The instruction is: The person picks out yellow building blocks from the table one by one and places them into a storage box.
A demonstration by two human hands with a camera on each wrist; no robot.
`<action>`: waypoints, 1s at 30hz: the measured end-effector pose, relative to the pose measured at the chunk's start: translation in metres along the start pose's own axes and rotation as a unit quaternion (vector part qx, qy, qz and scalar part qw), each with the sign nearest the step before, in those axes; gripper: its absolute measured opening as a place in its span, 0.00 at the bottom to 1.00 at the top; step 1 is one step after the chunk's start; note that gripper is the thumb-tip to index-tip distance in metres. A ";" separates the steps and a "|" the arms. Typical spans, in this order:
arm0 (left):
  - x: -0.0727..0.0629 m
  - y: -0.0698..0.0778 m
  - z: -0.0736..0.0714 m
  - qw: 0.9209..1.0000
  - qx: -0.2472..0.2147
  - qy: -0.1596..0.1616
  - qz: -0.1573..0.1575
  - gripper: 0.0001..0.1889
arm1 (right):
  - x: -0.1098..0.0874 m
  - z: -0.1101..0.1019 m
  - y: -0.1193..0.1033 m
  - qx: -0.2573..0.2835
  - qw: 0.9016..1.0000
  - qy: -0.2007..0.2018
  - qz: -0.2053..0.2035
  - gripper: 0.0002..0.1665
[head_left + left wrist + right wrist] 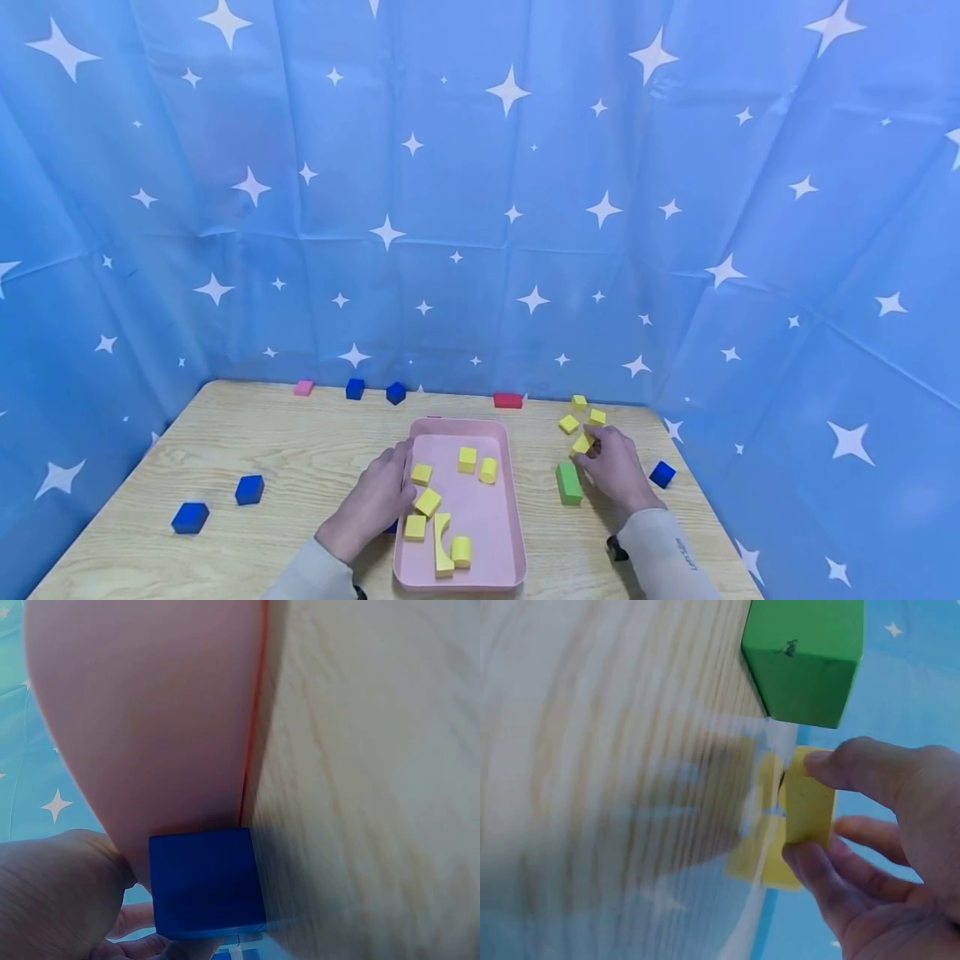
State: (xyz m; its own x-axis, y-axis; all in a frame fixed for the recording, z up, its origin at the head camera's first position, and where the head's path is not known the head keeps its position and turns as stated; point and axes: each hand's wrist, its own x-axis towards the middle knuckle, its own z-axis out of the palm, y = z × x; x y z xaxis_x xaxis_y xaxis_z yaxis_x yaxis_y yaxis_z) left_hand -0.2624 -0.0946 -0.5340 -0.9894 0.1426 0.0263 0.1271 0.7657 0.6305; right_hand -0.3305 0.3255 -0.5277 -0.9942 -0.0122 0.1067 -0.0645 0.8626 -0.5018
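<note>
The right hand [615, 468] has its grip pinching a yellow rectangular block [810, 806] between thumb and fingertips, at the right side of the wood-grain table [300, 467]; whether the block touches the tabletop cannot be told. Three more small yellow blocks [568, 424] lie just beyond it, and a green rectangular block [569, 483] stands near the hand, a dark smudge on one end. The pale grey right sleeve [663, 552] carries small dark lettering, too small to read surely.

The left hand [375, 498] is at the left rim of a pink, shallow, round-cornered tray [487, 525], thumb at the edge; how far that grip closes on the rim cannot be told. In the tray lie four yellow cubes [428, 502], two yellow cylinders [488, 471] and a yellow arch-shaped block [441, 550].

A blue cube [208, 885] sits beside the tray's left wall, partly hidden by the left hand in the head view. Farther out are two blue cubes [191, 517] on the left, two blue cubes [355, 389], a flat pink block [303, 388] and a red rectangular block [507, 401] along the back edge, and one blue cube [663, 474] at the right. Blue cloth [465, 192] with white stars hangs behind.
</note>
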 end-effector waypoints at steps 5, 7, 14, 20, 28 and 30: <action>-0.001 0.000 -0.001 1.000 0.006 0.005 0.006 0.40 | -0.003 -0.002 -0.004 0.008 1.000 0.019 -0.004 0.38; -0.001 0.000 -0.001 1.000 0.008 0.005 0.006 0.41 | -0.005 -0.003 -0.008 0.020 1.000 0.022 -0.007 0.38; -0.001 0.000 -0.001 1.000 0.002 0.002 0.007 0.40 | -0.016 -0.005 -0.026 0.055 0.998 0.034 -0.021 0.37; -0.002 0.000 -0.001 1.000 -0.004 -0.003 0.002 0.40 | -0.024 -0.005 -0.048 0.050 0.997 0.046 -0.039 0.35; -0.003 0.000 -0.001 1.000 0.005 0.006 0.011 0.40 | -0.036 -0.005 -0.077 0.045 0.995 0.056 -0.071 0.34; -0.003 0.000 -0.001 1.000 0.005 0.006 0.012 0.40 | -0.040 -0.004 -0.082 0.042 0.994 0.057 -0.080 0.34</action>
State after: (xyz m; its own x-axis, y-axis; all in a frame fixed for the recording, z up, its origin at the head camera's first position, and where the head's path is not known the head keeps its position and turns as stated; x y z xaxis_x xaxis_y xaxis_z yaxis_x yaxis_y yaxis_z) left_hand -0.2595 -0.0960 -0.5331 -0.9870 0.1525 0.0505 0.1506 0.7688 0.6215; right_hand -0.2852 0.2568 -0.4874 -0.9550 -0.0837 0.2847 -0.2320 0.8087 -0.5406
